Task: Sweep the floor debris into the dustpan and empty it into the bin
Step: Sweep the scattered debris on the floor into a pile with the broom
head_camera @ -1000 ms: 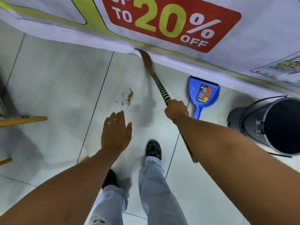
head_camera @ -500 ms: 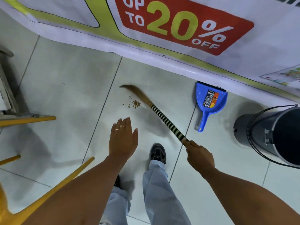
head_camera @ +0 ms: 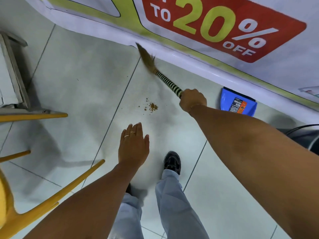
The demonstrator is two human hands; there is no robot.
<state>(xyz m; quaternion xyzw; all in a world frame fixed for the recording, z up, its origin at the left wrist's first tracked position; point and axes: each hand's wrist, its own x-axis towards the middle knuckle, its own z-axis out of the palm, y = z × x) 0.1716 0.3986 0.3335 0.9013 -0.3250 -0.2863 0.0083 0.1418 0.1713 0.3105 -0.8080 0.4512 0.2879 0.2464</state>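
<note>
The right hand (head_camera: 192, 100) has its grip wrapped round the broom (head_camera: 168, 81); the left hand (head_camera: 133, 145) hovers spread. A hard flick could scatter the debris (head_camera: 151, 106), well apart from the dustpan (head_camera: 239, 105).

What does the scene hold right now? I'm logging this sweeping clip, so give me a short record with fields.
right hand: right hand grips the broom by its striped handle
broom bristles: raised toward the banner, clear of the debris
left hand: left hand open, empty, held over the floor
debris: small brown crumb pile on the tile floor
dustpan: blue dustpan by the banner's base, no debris seen in it
bin: dark bin at right edge, mostly hidden
</note>
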